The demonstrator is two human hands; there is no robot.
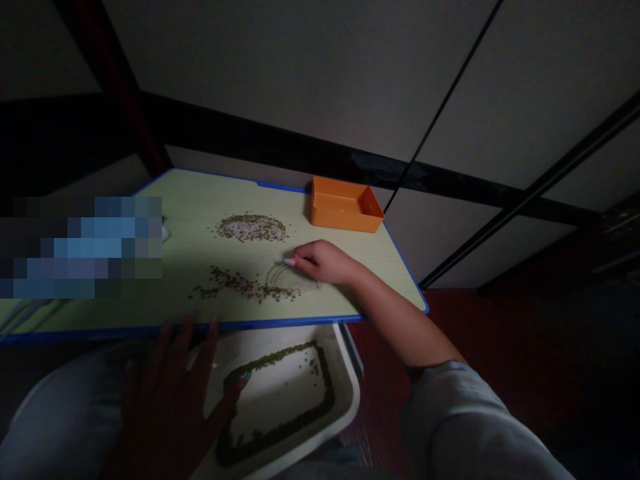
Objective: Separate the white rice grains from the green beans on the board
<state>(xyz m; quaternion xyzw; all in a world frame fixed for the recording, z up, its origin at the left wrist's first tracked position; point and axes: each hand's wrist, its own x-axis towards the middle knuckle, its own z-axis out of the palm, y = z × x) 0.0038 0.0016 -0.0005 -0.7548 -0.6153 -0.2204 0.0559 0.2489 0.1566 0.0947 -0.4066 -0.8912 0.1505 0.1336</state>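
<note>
My right hand (323, 261) is closed just above the light tabletop, pinching a clear half-round piece (280, 272) that looks like a plastic protractor. Its faint curved edge reaches a scattered strip of small dark green beans mixed with pale grains (240, 285). Farther back lies a rounder pile of the same mix (253, 228). My left hand (167, 393) is in shadow with its fingers spread, at the left side of a white basin (350, 393) below the table edge. Green beans (327, 380) line the edges of the basin's floor.
An orange open box (345, 203) stands at the table's back right corner. The small table (200, 193) has a blue rim. A blurred-out patch (100, 243) covers its left side. Pale panels (300, 73) rise behind, and a dark red floor (450, 320) shows at right.
</note>
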